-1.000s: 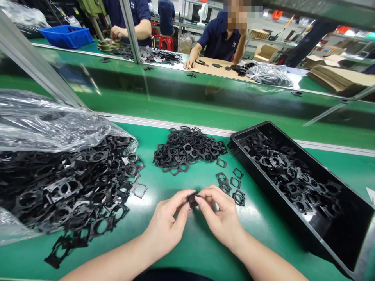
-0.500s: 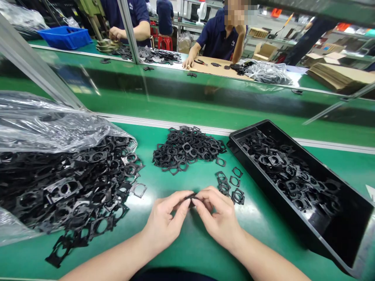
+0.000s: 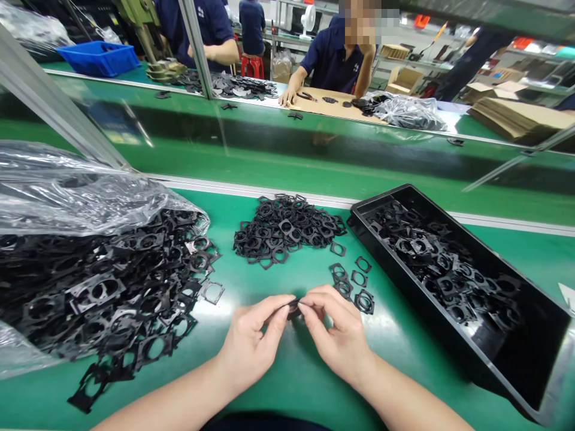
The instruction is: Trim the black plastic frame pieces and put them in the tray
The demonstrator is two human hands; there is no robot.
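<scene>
My left hand (image 3: 254, 338) and my right hand (image 3: 335, 335) meet above the green bench mat (image 3: 296, 383), their fingertips pinching a small black plastic frame (image 3: 293, 308) from both sides. Fingers hide most of that piece. Just right of my right hand lie several loose square frames (image 3: 353, 284). A heap of matching frames (image 3: 285, 230) sits ahead of my hands. To the left, a larger mound of black frames (image 3: 103, 293) spills from a clear plastic bag (image 3: 67, 191).
A long black tray (image 3: 525, 359) holding more frames stands at the right. A metal-edged divider (image 3: 287, 197) runs behind the mat. Beyond it, a co-worker (image 3: 335, 57) sits at a cardboard sheet and another person (image 3: 202, 30) works by a blue crate (image 3: 99, 60).
My hands have barely moved. The small black frame stays pinched between my fingertips, and its visible edge has shifted slightly as my fingers turn it.
</scene>
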